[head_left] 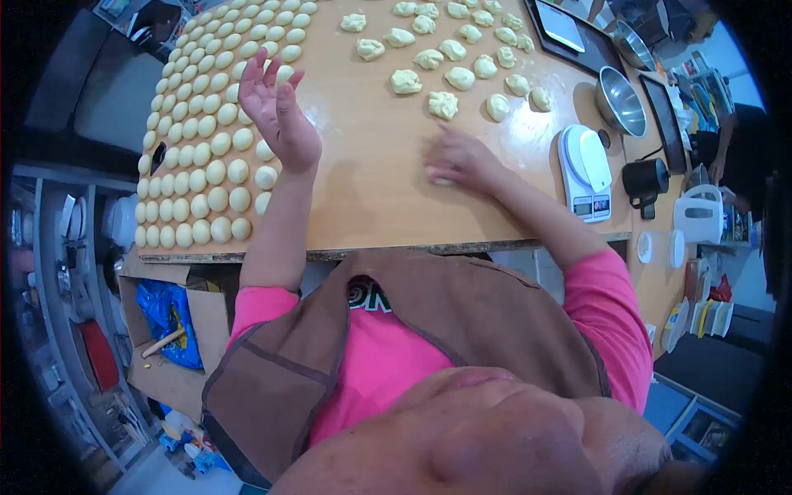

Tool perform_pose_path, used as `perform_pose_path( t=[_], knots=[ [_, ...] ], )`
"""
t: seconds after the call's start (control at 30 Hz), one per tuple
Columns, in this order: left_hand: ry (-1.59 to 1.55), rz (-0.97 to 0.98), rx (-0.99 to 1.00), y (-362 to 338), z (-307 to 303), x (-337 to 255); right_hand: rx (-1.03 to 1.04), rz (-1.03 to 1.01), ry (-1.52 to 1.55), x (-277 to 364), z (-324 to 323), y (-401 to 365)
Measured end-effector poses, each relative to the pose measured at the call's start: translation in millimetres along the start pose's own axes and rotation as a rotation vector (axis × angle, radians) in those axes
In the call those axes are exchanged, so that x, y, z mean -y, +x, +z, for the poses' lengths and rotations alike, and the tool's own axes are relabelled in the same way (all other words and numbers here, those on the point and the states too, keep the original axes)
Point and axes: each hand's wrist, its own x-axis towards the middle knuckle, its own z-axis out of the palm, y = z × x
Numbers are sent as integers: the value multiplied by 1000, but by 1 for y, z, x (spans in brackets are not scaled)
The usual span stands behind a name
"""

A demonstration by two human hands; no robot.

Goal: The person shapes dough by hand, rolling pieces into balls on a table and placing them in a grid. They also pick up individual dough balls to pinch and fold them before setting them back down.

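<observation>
Rows of smooth round dough balls cover the left part of the wooden table. My left hand is raised beside these rows, palm up with fingers apart and curved, and a dough ball shows between its thumb and fingers. Over the middle of the table is my right hand, blurred by motion, with a bit of pale dough visible under its fingers. Just beyond it lies a rough dough lump, nearest of several uneven lumps toward the far side.
At the right stand a white digital scale, a metal bowl, a black mug and a dark tray. Another person's arm shows at the far right. An open cardboard box sits below the table's left end.
</observation>
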Motion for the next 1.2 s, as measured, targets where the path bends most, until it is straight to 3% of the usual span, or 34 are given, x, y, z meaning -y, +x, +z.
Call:
perform_pose_path(
  t=[0.03, 0.1, 0.17, 0.23, 0.3, 0.37, 0.43, 0.5, 0.57, 0.63, 0.7, 0.73, 0.77, 0.83, 0.9, 1.03, 1.1, 1.13, 1.2],
  knots=[
    [-3, -6, 2, 0, 1, 2, 0, 7, 0, 13, 15, 20],
    [69, 88, 57, -2, -1, 4, -133, 463, 924, 60, 34, 59],
    [105, 99, 44, -1, -3, 4, 250, 156, 349, 103, 21, 43],
    [137, 111, 27, 4, -4, 5, 231, 104, 279, 83, 21, 1],
    [100, 45, 16, 1, -5, 5, 496, 154, 103, 40, 9, -24],
    [98, 36, 34, -4, -3, 6, 183, 253, 5, 21, 8, -14],
    [94, 37, 57, -8, 0, 7, -39, 221, 132, 40, 9, 47],
    [162, 102, 114, -9, 1, 7, -31, 51, 241, 66, 32, 71],
    [163, 106, 115, -9, -3, 9, 161, 104, 221, 105, 24, 44],
    [150, 124, 106, -3, -2, 12, 94, -61, 289, 92, 22, 8],
    [88, 37, 76, -7, -1, 8, 507, 392, -66, 61, 6, 0],
    [87, 30, 78, -10, -1, 9, 509, 529, -143, 59, -14, 16],
    [105, 40, 112, -11, -1, 9, -72, 194, -59, 37, 1, 15],
    [118, 62, 141, -12, 2, 12, -159, 155, 96, 45, 19, 55],
    [172, 91, 155, -13, 1, 14, -7, 85, 200, 80, 32, 57],
    [146, 90, 109, -6, -3, 13, -88, 20, 251, 72, 26, 1],
    [57, 68, 106, -8, -3, 13, 334, 419, -26, 57, -5, 12],
    [58, 57, 110, -11, -4, 13, -62, 218, 27, 46, 8, 22],
    [112, 74, 122, -11, -2, 15, -70, 188, 80, 49, 35, 46]
  ],
)
